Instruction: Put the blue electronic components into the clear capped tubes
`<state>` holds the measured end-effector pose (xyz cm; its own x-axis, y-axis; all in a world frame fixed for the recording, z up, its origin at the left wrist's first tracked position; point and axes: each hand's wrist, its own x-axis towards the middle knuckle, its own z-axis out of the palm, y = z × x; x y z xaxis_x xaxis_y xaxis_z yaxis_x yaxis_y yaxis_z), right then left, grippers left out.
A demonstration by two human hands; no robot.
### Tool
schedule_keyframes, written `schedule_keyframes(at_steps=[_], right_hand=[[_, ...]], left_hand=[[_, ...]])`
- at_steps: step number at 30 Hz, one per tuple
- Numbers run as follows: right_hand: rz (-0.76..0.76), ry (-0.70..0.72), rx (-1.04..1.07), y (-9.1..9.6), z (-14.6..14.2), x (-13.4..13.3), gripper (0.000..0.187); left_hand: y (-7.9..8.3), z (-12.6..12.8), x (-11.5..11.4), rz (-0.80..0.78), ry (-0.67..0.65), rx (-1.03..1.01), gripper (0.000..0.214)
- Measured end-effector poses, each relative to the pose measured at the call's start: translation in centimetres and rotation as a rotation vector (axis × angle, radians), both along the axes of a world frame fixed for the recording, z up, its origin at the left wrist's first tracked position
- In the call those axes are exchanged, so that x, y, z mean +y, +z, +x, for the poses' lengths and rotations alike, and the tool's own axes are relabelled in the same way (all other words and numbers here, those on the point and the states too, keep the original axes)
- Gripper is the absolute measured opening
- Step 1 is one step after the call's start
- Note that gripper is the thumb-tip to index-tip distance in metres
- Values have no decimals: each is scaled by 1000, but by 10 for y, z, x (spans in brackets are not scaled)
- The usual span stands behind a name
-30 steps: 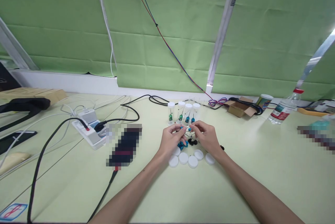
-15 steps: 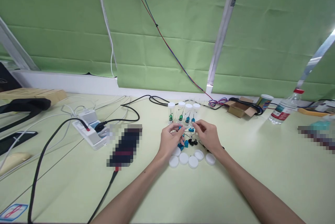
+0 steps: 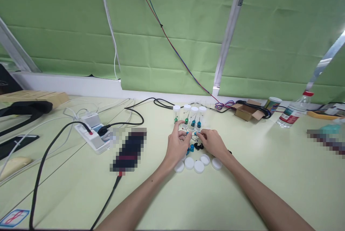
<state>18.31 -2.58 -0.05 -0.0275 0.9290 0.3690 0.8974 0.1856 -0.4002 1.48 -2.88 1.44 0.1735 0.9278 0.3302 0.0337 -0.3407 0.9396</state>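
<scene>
My left hand (image 3: 178,146) is closed in a pinch, its index finger raised, on a small blue part with a thin wire-like stem. My right hand (image 3: 215,143) pinches at another small blue piece (image 3: 195,134) just to the right; whether it is lifted off the table I cannot tell. Behind the hands, clear vials with white caps (image 3: 194,110) stand in a row, green and blue pieces on thin stems inside them. Loose blue pieces (image 3: 191,148) and small black pieces (image 3: 198,146) lie between my hands. Several round white lids (image 3: 198,167) are spread in front of them.
On the left, a phone-like dark device (image 3: 128,152) lies on a cable beside a white power strip (image 3: 94,135). An open cardboard box (image 3: 246,111), a can (image 3: 273,105) and a water bottle (image 3: 292,112) stand at the back right. Cables run along the back edge.
My right hand has come down and left from the vials to the blue piece on the table. My left hand has shifted slightly right, its index finger now raised.
</scene>
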Motion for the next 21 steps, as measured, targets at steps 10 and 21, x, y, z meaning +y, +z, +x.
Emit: schedule_keyframes(at_steps=[10,21], right_hand=[[25,36,55,3,3,1,19],[-108,293,-43,26,18,-8,15]], left_hand=[[-9,0,11,-152,-67,-87,36],[-7,1,11,-276,-92,-148,32]])
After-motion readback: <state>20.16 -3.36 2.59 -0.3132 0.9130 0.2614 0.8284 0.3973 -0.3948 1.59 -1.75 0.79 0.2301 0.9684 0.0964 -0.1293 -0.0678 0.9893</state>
